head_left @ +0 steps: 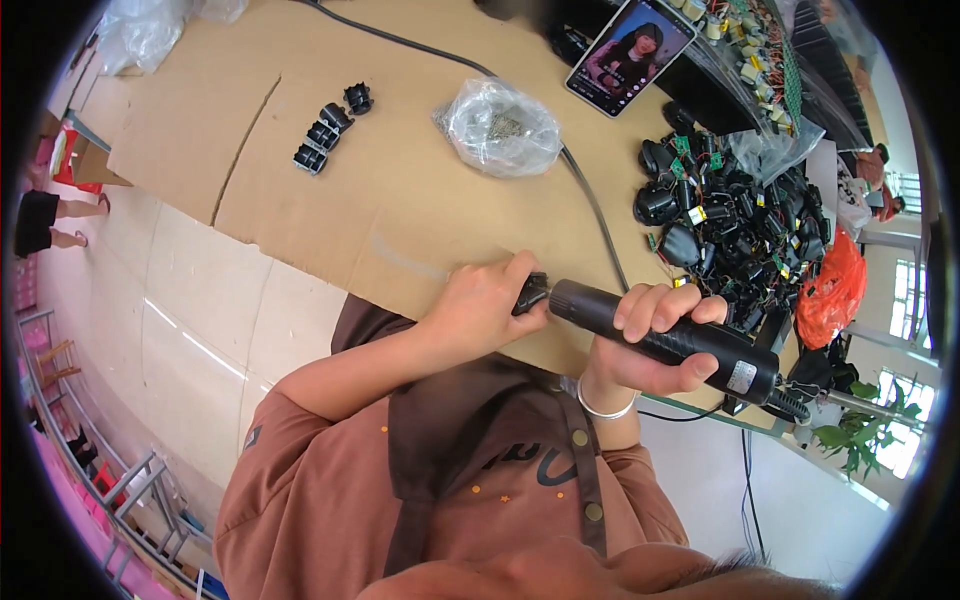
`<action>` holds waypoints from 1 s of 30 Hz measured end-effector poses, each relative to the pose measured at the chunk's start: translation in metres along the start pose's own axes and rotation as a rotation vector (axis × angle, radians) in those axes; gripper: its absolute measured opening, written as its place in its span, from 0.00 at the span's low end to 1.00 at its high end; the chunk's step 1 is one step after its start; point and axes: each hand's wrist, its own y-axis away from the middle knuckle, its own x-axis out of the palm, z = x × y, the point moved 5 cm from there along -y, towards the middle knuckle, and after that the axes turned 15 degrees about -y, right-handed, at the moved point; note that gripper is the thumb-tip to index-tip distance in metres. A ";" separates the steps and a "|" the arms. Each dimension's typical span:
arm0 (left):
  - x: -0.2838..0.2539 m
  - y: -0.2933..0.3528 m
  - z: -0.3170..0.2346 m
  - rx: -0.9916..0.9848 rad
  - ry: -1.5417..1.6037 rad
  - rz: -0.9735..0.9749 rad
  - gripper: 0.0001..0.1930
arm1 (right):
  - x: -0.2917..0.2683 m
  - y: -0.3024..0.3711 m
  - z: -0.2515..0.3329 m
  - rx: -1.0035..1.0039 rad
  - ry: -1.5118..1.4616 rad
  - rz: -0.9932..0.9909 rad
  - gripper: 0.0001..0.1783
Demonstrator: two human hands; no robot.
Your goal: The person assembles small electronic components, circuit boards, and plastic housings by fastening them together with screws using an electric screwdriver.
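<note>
My right hand [660, 340] is wrapped round a black electric screwdriver [590, 308], held almost level with its tip toward the left. Between the fingers of my left hand [485, 300] is a small black plastic part [531, 292], close to the table's front edge. The screwdriver's tip points at that part and seems to meet it; the exact contact is too small to make out. Farther off, a clear plastic bag [503, 128] of small metal screws lies on the cardboard-covered table [330, 215].
Several black plastic pieces [322, 135] stand in a short row at the far left. A heap of black parts with wires and green boards [720, 220] covers the right side. Behind it leans a lit phone [630, 55]. A dark cable [590, 195] crosses the table; a red bag [833, 290] hangs right.
</note>
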 end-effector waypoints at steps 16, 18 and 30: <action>-0.030 0.007 -0.003 0.145 -0.323 0.079 0.19 | 0.008 -0.006 0.035 -0.201 0.289 -0.163 0.29; -0.039 0.005 0.006 0.106 -0.283 0.072 0.19 | 0.003 -0.007 0.031 -0.164 0.250 -0.142 0.28; -0.170 -0.019 0.146 -0.318 -0.429 -0.424 0.15 | -0.003 0.000 0.028 -0.112 0.185 -0.086 0.30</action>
